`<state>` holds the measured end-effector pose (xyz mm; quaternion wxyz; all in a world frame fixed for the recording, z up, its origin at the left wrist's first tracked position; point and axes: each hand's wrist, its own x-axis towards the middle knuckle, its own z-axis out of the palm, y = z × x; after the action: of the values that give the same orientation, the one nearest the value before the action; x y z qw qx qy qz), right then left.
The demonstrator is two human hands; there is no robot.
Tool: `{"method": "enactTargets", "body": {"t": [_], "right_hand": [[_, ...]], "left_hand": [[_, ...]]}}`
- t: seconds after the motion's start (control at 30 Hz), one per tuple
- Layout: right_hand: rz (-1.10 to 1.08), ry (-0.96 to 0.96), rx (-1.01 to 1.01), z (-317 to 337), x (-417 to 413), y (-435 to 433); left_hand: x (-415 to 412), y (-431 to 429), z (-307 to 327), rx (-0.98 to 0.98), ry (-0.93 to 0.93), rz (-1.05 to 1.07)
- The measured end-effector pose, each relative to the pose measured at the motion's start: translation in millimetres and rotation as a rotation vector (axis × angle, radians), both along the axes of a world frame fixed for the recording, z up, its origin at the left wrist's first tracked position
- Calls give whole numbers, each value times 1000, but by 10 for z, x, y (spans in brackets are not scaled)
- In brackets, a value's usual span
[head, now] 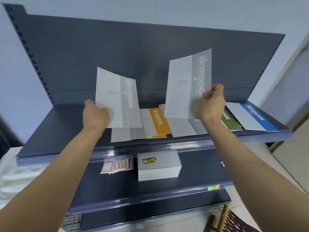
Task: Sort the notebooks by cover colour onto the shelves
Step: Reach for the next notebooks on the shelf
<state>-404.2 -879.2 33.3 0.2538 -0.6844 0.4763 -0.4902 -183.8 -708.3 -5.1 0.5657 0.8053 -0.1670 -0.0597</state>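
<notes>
1. Hands: both are raised above the top shelf (55,131) of a dark grey shelving unit, each gripping one grey-covered notebook.
2. Left hand (95,114): fingers are clenched on the lower left edge of the left grey notebook (117,97), thumb on the cover. The notebook is held clear of the shelf, tilted with its top toward 11 o'clock.
3. Right hand (211,104): fingers pinch the right edge of the right grey notebook (187,84), which is held nearly upright and higher than the left one.
4. Top shelf contents, lying flat below the hands:
   - a grey notebook at the front (123,134), partly under the left held notebook;
   - an orange notebook (158,121) at 6 o'clock between the two hands, overlapping the grey one;
   - a second flat grey notebook (184,128) under the right held notebook;
   - an olive-green notebook (231,121) at 3 o'clock of the right wrist, mostly hidden by it;
   - a blue notebook (257,116) at the far right end, next to the green one.
5. Second shelf (200,166): a white box (158,168) sits near the centre; a fan of pink-bordered labels (117,165) lies just beside it at 9 o'clock.
</notes>
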Motion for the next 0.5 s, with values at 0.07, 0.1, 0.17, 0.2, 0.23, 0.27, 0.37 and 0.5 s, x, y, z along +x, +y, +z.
{"method": "enactTargets", "body": {"t": [0.07,0.1,0.17,0.2,0.23,0.27,0.37,0.5], "right_hand": [[16,25,3,-12,102,-98],[22,32,8,-23,154,-148],[31,36,25,-55,248,-228],[38,40,31,-72,284,-264],[48,43,37,-91,313,-302],[60,46,45,-106,336,-342],[94,61,66,-140,386,-493],[141,113,72,-168,444,-709]], "left_hand": [[156,-132,-121,23,53,-1],[225,-193,-179,45,75,-2],[331,-288,-317,116,114,-17],[364,-330,-395,156,130,-23],[389,-367,-477,199,143,-23],[408,-397,-556,236,156,-20],[488,-500,-789,338,205,-11],[539,-619,-1006,476,239,-19]]}}
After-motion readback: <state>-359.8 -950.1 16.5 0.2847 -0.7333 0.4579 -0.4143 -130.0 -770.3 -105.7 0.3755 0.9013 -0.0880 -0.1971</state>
